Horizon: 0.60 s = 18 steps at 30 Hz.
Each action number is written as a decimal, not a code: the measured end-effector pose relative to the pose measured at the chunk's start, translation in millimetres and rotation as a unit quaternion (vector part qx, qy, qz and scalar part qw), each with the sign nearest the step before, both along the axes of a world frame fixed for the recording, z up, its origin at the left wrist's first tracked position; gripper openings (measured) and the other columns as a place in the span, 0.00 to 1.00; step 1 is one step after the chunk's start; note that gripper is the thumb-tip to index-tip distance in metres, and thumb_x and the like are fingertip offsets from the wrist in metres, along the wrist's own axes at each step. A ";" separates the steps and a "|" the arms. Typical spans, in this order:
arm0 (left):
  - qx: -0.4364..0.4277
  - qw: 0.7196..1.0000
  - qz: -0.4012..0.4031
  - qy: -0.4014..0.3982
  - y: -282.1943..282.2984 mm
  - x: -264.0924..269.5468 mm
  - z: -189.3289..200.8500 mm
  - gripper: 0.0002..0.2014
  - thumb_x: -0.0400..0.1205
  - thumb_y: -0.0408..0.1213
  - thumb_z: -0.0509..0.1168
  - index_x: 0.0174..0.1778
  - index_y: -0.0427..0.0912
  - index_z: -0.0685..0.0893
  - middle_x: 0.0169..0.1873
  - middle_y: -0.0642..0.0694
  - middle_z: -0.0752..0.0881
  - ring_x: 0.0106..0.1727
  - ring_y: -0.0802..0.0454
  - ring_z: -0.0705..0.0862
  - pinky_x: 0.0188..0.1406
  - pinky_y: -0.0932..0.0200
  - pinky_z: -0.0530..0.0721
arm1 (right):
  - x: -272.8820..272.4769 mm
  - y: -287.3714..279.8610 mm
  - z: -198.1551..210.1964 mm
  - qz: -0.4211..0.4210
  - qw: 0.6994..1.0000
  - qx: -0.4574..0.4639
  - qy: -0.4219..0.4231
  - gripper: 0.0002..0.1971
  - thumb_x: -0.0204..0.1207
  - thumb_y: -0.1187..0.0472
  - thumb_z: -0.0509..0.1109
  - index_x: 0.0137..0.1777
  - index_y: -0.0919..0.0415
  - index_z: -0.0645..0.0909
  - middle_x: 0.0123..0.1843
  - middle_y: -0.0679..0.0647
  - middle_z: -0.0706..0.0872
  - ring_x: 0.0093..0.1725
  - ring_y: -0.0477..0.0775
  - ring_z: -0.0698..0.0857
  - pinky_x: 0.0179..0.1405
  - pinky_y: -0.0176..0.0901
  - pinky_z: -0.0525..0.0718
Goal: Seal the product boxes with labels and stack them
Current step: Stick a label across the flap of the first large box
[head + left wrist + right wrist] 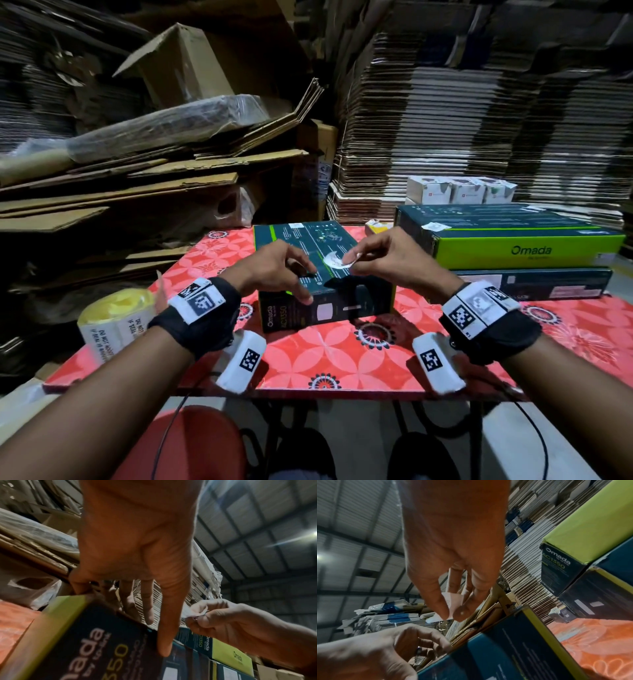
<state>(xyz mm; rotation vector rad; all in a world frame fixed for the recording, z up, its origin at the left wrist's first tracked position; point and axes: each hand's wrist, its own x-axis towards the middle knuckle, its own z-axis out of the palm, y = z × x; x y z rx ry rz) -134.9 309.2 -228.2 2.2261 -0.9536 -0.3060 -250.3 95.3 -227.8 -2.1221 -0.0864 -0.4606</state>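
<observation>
At the centre of the head view a dark product box lay flat on the red patterned table. The right hand pinched a small round label between thumb and forefinger, just above the box's top face. The left hand rested spread fingers on the box, gripping nothing. The label looked thin, limp and sticky, best held by its edge. The box seemed stiff and light, best gripped by its long sides. In the right of the frame, 2 like boxes stood stacked.
</observation>
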 end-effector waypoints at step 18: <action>-0.054 0.990 0.102 -0.082 -21.6 -5.2 -16.2 0.26 0.59 0.49 0.89 0.51 0.50 0.91 0.42 0.52 0.90 0.45 0.55 0.87 0.39 0.62 0.82 | 10.8 12.7 0.0 -0.107 0.978 -0.178 0.017 0.02 0.74 0.57 0.82 0.46 0.50 0.95 0.33 0.39 0.89 0.36 0.38 0.85 0.36 0.29 0.79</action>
